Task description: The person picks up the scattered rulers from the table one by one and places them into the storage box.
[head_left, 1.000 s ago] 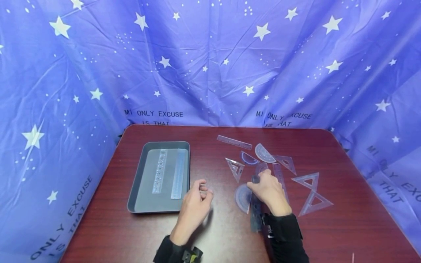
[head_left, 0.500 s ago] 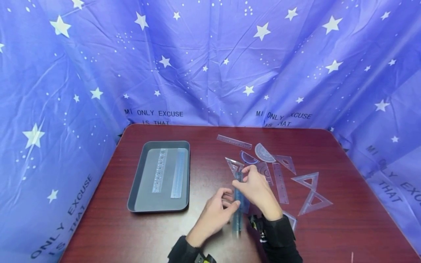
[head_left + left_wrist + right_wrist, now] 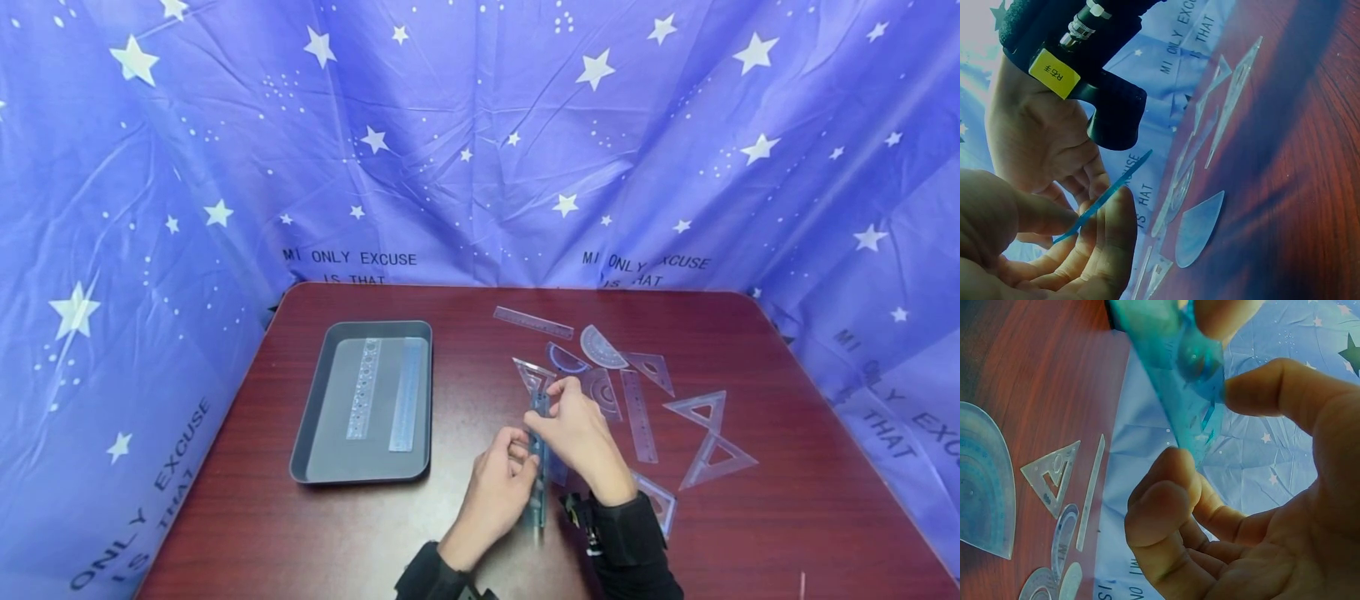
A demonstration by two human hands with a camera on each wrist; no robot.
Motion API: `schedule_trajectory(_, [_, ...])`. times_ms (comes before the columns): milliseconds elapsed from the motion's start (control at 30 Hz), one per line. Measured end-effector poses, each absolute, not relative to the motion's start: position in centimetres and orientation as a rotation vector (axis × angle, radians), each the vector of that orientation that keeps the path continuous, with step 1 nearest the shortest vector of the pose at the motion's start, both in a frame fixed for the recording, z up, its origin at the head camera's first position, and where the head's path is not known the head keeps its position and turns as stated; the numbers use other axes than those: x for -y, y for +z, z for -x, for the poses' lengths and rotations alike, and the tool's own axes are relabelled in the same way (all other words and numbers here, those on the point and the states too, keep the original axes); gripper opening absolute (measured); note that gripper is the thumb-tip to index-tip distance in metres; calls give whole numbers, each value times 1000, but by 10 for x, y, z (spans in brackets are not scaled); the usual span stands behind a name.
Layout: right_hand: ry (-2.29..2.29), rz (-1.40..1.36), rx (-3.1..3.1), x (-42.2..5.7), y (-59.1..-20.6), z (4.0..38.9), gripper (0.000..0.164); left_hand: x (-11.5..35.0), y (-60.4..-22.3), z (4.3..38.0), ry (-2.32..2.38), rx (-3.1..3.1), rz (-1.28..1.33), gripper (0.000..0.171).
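Note:
A translucent teal ruler [image 3: 537, 492] with cut-outs stands raised above the table, tilted, between both hands. My left hand [image 3: 498, 475] pinches its lower part between thumb and fingers. In the left wrist view the ruler [image 3: 1107, 199] shows edge-on. My right hand [image 3: 588, 429] grips its upper end; in the right wrist view the thumb and fingertips press on the teal plastic [image 3: 1175, 381]. A clear triangle [image 3: 531, 372] lies just beyond the upper end. Beneath the hands is a protractor [image 3: 1200, 228], mostly hidden in the head view.
A grey tray [image 3: 300, 454] on the left holds two clear rulers [image 3: 363, 388]. Right of the hands lie protractors [image 3: 602, 347], several triangles [image 3: 718, 462], and a ruler [image 3: 639, 417]. Another ruler [image 3: 533, 322] lies at the back. A starry blue curtain [image 3: 480, 167] surrounds the table.
My right hand has lifted the teal ruler off the table and moved it left. My left hand has come over to the right and taken hold of its lower part.

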State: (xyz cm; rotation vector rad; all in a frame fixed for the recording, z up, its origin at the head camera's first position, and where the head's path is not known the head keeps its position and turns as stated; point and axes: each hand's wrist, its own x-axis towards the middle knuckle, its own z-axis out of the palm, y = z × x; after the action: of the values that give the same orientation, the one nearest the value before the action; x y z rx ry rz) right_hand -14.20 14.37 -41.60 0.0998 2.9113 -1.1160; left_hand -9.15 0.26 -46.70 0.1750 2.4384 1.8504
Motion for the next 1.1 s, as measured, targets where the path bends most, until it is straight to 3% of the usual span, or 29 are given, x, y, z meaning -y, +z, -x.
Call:
schedule_trajectory(267, [-1149, -31, -2894, -146, -411, 140, 44, -1, -461, 93, 1877, -2468, -197, 23])
schedule_trajectory(667, [-1162, 288, -3039, -168, -408, 135, 45, 15, -454, 102, 1907, -2504, -131, 27])
schedule_trajectory(1100, [-1081, 247, -3072, -194, -420, 126, 52, 89, -436, 146, 1632, -2821, 153, 32])
